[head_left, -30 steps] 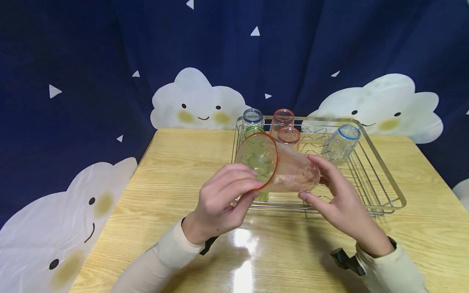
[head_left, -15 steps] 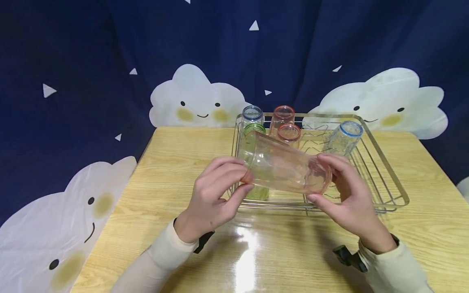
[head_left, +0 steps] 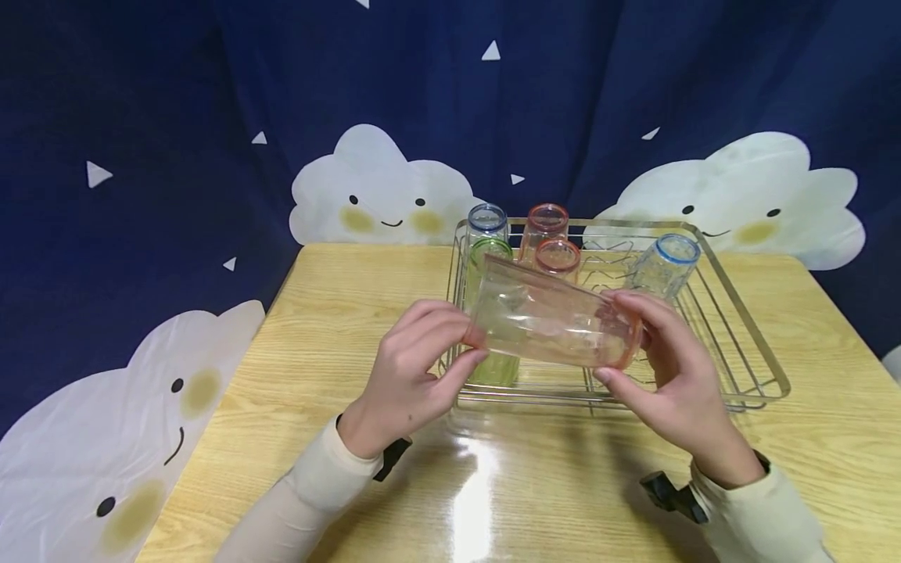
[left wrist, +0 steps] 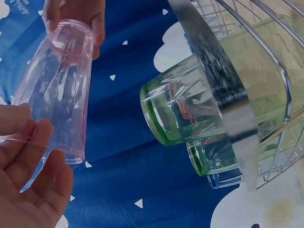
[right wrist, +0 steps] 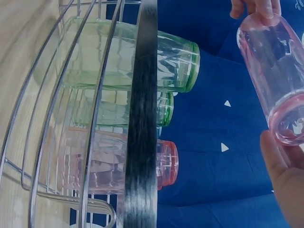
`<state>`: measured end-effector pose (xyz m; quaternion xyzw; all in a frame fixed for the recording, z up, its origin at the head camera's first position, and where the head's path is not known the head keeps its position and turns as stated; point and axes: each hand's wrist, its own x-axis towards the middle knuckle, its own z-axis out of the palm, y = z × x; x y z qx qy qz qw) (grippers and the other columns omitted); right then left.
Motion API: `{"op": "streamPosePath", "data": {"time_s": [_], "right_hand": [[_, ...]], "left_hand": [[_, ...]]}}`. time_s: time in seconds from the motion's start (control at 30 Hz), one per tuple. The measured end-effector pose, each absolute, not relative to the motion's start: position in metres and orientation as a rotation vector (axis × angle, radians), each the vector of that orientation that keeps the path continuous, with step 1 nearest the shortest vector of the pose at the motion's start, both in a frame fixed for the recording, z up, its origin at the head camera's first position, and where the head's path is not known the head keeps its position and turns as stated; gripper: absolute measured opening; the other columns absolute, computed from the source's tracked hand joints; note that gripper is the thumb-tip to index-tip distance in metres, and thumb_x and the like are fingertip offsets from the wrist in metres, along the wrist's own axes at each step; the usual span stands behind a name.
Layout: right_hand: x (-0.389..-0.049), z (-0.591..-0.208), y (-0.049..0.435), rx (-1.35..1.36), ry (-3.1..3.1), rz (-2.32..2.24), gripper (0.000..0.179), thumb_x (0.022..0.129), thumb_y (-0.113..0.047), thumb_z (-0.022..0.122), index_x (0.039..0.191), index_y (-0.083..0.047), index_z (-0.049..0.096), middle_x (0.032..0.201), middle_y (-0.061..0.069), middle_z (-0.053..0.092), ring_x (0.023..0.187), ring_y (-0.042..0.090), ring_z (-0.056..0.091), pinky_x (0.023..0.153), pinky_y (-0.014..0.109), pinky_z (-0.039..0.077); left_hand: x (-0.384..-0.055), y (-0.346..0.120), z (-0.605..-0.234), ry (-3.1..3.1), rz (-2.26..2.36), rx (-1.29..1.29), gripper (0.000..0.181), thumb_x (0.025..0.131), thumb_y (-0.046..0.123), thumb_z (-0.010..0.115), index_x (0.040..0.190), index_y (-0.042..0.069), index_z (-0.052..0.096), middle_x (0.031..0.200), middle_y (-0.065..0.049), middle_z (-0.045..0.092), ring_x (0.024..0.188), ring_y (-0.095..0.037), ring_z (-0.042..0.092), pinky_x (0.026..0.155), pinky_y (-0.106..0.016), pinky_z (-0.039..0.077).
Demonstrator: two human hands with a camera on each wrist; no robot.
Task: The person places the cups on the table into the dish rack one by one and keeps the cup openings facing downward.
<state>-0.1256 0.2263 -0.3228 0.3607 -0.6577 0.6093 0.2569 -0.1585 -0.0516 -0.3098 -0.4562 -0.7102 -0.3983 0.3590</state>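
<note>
A clear pink glass (head_left: 549,324) is held in the air between both hands in front of the rack, lying on its side with its mouth to the left. My left hand (head_left: 415,371) pinches the mouth's edge between thumb and fingers. At the base, my right hand (head_left: 669,375) grips with thumb below and fingers above. The left wrist view shows the pink glass (left wrist: 61,90) with fingers at both ends. Part of a green glass (head_left: 493,371) is seen through and below it.
A metal wire rack (right wrist: 144,114) stands on the wooden table (head_left: 331,313). Upside-down glasses stand in it: a dark-blue-rimmed one (head_left: 487,220), two red-rimmed ones, green ones, and a tilted blue-rimmed one (head_left: 665,266) at the right. A dark blue cloud-patterned curtain hangs behind.
The pink glass has turned, so its mouth no longer faces the head camera but points left. Its base and my right hand have shifted slightly right. Both hands keep hold of it.
</note>
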Motion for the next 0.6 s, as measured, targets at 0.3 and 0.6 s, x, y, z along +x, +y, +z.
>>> {"op": "streamPosePath", "data": {"time_s": [0.3,0.6], "right_hand": [[-0.122,-0.307,0.225,0.958,-1.676,1.635,0.064,0.076,-0.002,0.083,0.123,0.025,0.049,0.131,0.017,0.059,0.125,0.024,0.057,0.102,0.021,0.051],[-0.116,-0.298,0.236,0.857,-1.711,1.595,0.064,0.076,-0.002,0.082,0.124,0.024,0.049,0.13,0.013,0.06,0.122,0.021,0.057,0.098,0.018,0.051]], "left_hand": [[-0.16,-0.054,-0.311,-1.928,-1.013,-1.106,0.014,0.084,0.008,0.073,0.096,0.002,0.071,0.096,-0.009,0.075,0.096,-0.024,0.067,0.093,-0.033,0.055],[-0.158,-0.058,-0.309,-1.968,-1.025,-1.021,0.024,0.084,0.01,0.071,0.106,0.0,0.07,0.105,-0.012,0.073,0.101,-0.025,0.065,0.092,-0.035,0.053]]}}
